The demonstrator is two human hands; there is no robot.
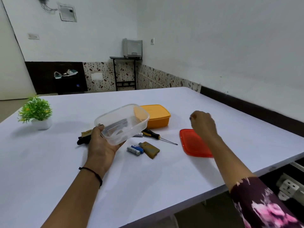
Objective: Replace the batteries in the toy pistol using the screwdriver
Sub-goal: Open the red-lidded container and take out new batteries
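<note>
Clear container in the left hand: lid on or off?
Off. The clear container, gripped tilted by the left hand, shows a bare open rim; a red lid lies flat on the table to its right.

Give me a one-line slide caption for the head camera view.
Left hand holds a clear container over the table; batteries, screwdriver and red lid lie nearby.

Batteries (134,150) left of cover (150,149); screwdriver (157,136) behind both; lid (194,143) right; box (156,116) behind screwdriver; plant (37,111) far left
</note>
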